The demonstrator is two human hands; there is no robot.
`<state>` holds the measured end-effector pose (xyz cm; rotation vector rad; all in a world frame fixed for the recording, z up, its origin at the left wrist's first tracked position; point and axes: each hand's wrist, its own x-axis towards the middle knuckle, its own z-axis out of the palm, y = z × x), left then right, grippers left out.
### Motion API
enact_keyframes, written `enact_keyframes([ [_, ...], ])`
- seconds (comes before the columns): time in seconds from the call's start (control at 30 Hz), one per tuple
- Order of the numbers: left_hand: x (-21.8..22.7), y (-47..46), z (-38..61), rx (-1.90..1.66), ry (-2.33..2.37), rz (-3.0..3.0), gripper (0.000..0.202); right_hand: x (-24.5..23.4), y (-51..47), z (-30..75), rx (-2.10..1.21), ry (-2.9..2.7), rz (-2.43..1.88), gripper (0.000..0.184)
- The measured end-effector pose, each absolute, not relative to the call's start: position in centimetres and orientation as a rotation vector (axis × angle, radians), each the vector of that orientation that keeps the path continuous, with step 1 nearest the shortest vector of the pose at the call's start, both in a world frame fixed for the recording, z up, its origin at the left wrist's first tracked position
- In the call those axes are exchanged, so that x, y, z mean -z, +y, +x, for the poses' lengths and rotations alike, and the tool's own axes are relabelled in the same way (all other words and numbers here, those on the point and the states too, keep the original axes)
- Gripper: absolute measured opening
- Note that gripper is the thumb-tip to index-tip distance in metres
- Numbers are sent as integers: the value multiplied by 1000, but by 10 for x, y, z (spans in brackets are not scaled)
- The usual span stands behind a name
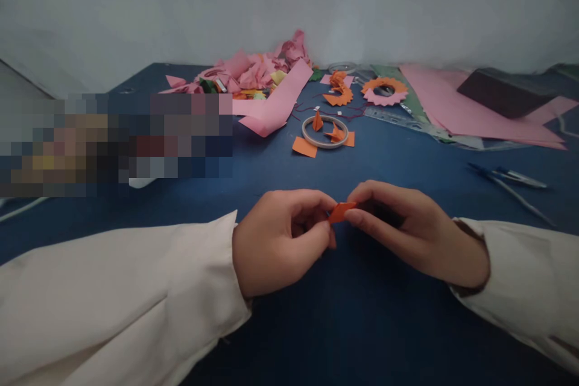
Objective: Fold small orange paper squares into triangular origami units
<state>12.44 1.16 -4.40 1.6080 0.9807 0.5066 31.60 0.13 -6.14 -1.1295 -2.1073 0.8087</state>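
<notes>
A small folded piece of orange paper (pixel 342 212) is held above the blue table (pixel 289 319) between both hands. My left hand (pixel 283 238) pinches its left end between thumb and fingers. From the other side, my right hand (pixel 407 226) grips the right end between thumb and forefinger. Beyond the hands lies a round hoop (pixel 304 134) with small folded orange pieces inside it. A flat orange paper square (pixel 304 147) touches the hoop's near left edge, and another orange piece (pixel 350 139) shows at its right.
Crumpled pink paper (pixel 244 72) is heaped at the back left, with a long pink strip (pixel 284 96) beside it. Toothed orange rings (pixel 384 87) sit at the back. Pink sheets (pixel 434 102), a dark block (pixel 504 93), a clear ruler (pixel 402 120) and pens (pixel 520 178) lie to the right.
</notes>
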Motion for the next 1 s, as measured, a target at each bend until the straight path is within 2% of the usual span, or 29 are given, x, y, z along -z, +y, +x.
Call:
enact_keyframes([
  [0.17,46,11,124,-512,960,1728,15,61,3,316,-893,-2067,-1143,18],
  [0.3,48,10,124,-526,977,1861,13,62,1,317,-778,-2153,-1081,13],
  [0.43,48,11,123,-539,1011,1890,14,65,-2,317,-546,-2257,-998,10],
  [0.7,49,12,124,-556,1005,1882,19,73,-1,318,151,-2403,-869,13],
  [1.0,50,10,123,-552,968,1980,22,67,-4,323,499,-2520,-603,15],
])
